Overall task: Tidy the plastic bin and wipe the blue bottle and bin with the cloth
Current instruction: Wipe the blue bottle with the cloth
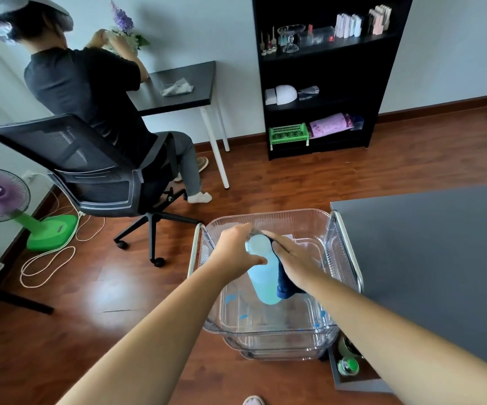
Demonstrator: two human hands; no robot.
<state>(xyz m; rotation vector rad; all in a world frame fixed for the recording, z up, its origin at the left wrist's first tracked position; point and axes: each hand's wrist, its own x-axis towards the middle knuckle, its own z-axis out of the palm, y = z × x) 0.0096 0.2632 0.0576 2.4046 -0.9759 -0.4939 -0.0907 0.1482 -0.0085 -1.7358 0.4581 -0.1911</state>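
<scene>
A light blue bottle (265,276) hangs upright over the clear plastic bin (268,325), which rests on a metal-framed cart. My left hand (236,252) grips the bottle near its top from the left. My right hand (294,258) presses a dark blue cloth (284,285) against the bottle's right side. The bin's floor shows a few small blue scraps; the rest of it looks bare.
A dark grey table (429,258) stands right of the cart. A person sits on a black office chair (105,176) at a black desk to the far left. A black shelf (318,83) stands at the back. A green fan (5,200) and loose cords lie left.
</scene>
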